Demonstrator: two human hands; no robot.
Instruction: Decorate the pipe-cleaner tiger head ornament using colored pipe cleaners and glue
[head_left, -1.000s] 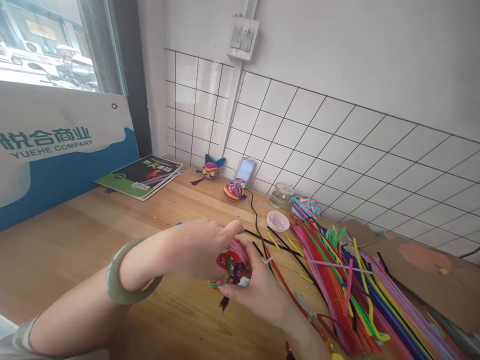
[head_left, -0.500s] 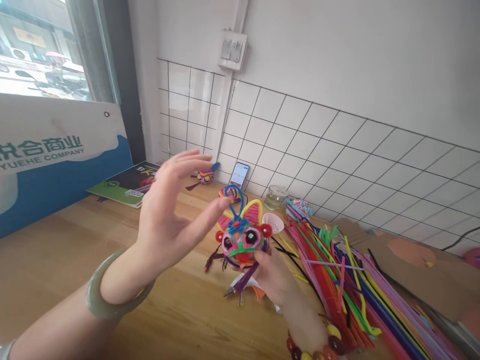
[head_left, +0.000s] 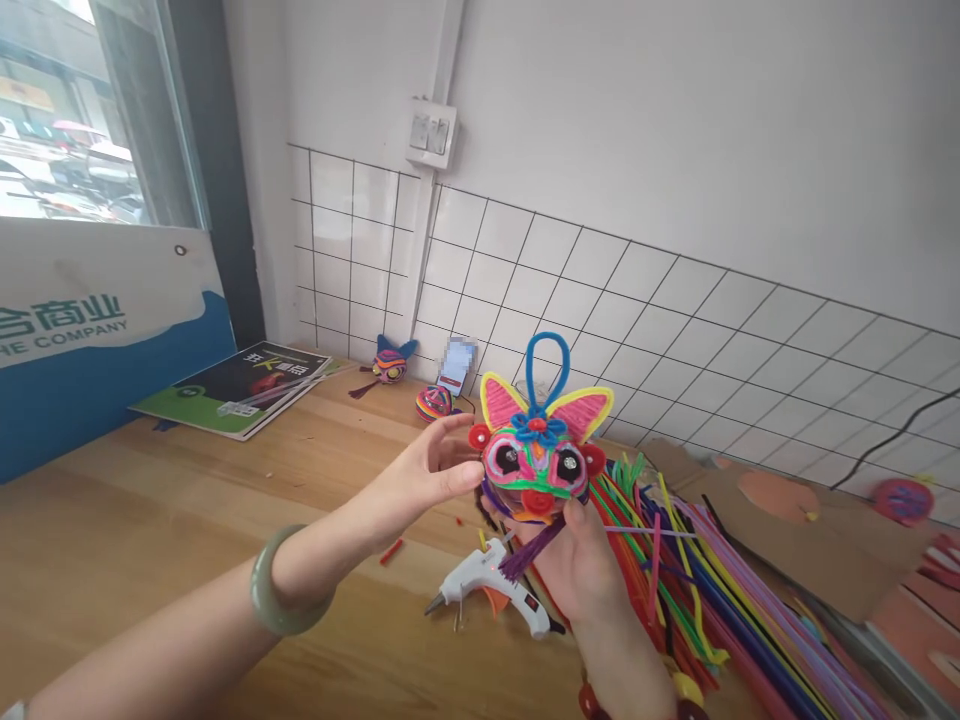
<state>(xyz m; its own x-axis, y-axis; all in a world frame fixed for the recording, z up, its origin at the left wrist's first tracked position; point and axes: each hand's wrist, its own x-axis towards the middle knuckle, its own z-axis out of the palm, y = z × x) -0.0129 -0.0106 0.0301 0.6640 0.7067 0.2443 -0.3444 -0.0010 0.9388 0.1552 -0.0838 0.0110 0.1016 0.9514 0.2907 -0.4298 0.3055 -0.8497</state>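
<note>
A colourful pipe-cleaner animal-head ornament (head_left: 536, 470) is held up in front of me, facing my view. It has pink ears edged in yellow, black eyes, a blue loop on top and a purple tassel below. My right hand (head_left: 585, 560) grips it from underneath and behind, thumb at its lower right edge. At its left side, my left hand (head_left: 439, 465) has its thumb against the edge and its fingers curled partly behind, where the tips are hidden. A white glue gun (head_left: 487, 580) lies on the table just below the ornament.
Bundled pipe cleaners (head_left: 690, 580) and brown cardboard (head_left: 772, 530) cover the right side. At the wall are a second animal ornament (head_left: 390, 365), a striped ball-like piece (head_left: 435, 402) and a propped phone (head_left: 457, 367). Booklets (head_left: 247, 390) lie at the left, beside a company sign (head_left: 105, 350).
The ornament has risen and moved right, its face now upright. My left hand has come down from the raised, spread position to the ornament's left side. The glue gun shows more fully.
</note>
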